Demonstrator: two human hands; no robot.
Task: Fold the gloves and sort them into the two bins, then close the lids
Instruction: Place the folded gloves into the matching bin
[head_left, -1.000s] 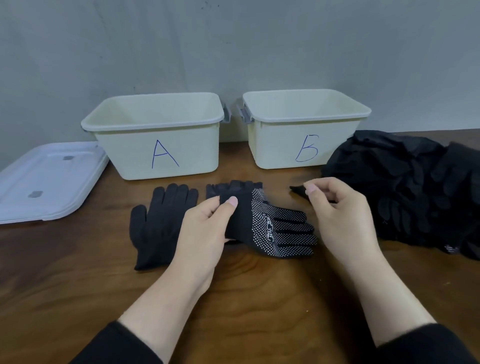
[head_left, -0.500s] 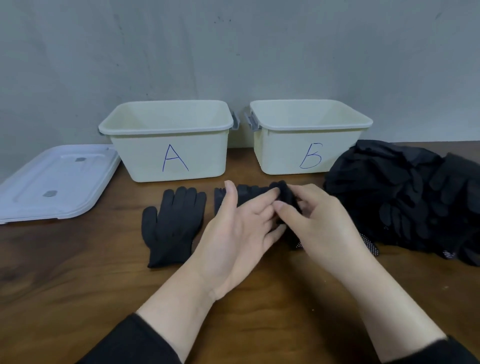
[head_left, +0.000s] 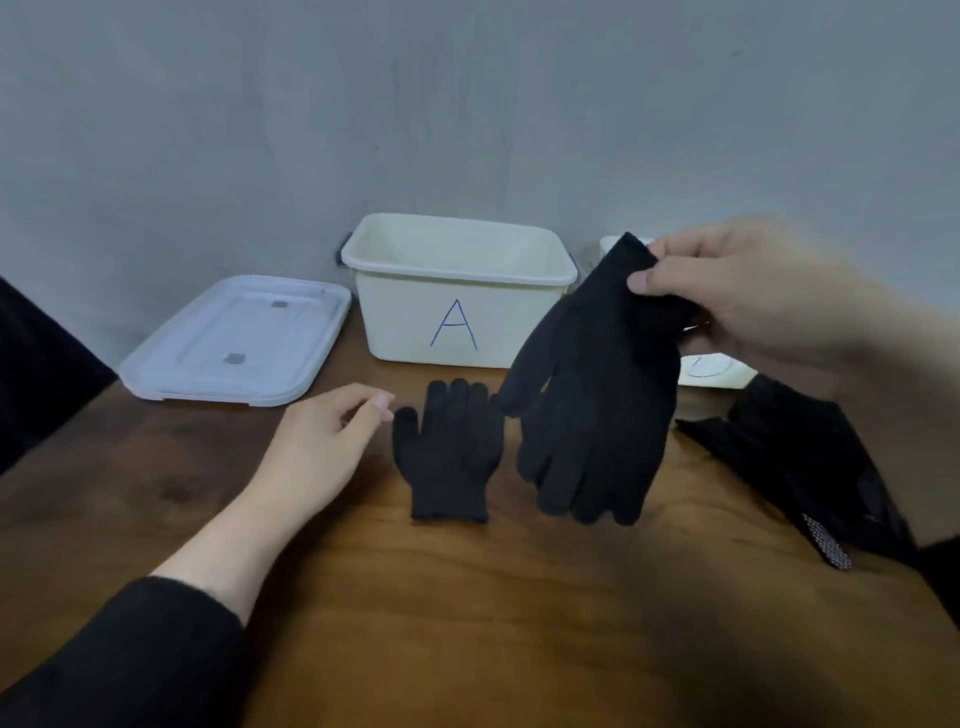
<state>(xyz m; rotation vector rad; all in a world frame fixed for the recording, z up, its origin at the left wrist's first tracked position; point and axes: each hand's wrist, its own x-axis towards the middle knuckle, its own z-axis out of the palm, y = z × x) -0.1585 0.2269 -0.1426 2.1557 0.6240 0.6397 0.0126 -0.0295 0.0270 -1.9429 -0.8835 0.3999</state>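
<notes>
The right hand (head_left: 758, 306) is raised above the wooden table (head_left: 467, 623), thumb and fingers pinching the cuff of a black glove (head_left: 597, 415) that hangs with its fingers pointing down, in front of bin A (head_left: 457, 291) and the second bin (head_left: 717, 366), which is mostly hidden behind it. The left hand (head_left: 322, 447) rests low over the table with fingers loosely curled, gripping nothing, just left of a second black glove (head_left: 449, 452) lying flat with its fingers toward bin A. A pile of black gloves (head_left: 800, 467) sits at the right. White lids (head_left: 234, 343) lie left of bin A, both bins uncovered
</notes>
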